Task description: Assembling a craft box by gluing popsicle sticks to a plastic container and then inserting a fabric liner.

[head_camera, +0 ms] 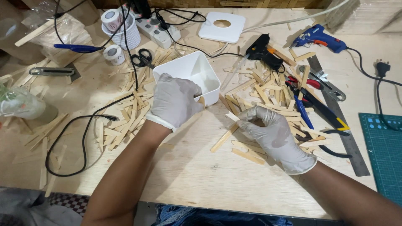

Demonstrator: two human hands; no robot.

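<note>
Both my hands wear white gloves. My left hand (173,100) grips the near rim of a white square plastic container (197,73) that stands tilted on the wooden table (188,171). My right hand (270,132) pinches a short flat wooden stick (233,116) between thumb and fingers, just right of the container. Several wooden sticks (247,152) lie scattered under and around that hand.
A black glue gun (261,50) and a blue glue gun (318,37) lie at the back right. Red-handled pliers (307,83), a metal ruler (341,125), a green cutting mat (385,150), scissors (144,57), tape rolls (113,52), a power strip (157,29) and black cables surround the work spot.
</note>
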